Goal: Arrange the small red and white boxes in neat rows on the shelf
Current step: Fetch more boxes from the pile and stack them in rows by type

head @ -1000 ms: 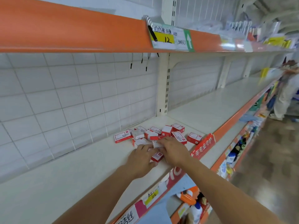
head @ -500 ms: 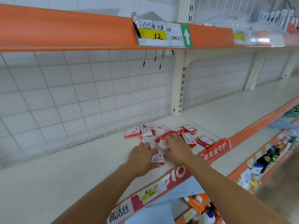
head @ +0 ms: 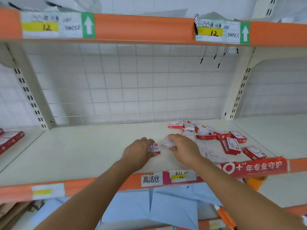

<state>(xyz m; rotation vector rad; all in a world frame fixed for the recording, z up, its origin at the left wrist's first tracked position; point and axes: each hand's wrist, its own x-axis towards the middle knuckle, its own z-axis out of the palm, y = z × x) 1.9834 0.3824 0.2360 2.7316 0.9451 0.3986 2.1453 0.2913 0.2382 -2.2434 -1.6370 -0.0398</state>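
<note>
My left hand [head: 138,151] holds one small staple box [head: 154,148] on the shelf [head: 83,146]; my right hand [head: 182,148] pinches another staple box [head: 168,142] beside it, the loose pile [head: 216,135] near.

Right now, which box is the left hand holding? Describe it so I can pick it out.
Start at the cream shelf with the orange front edge. Left of the jumbled pile of boxes, two hands each hold a box. The left hand grips the small red and white box lying farthest left, apart from the pile.
</note>
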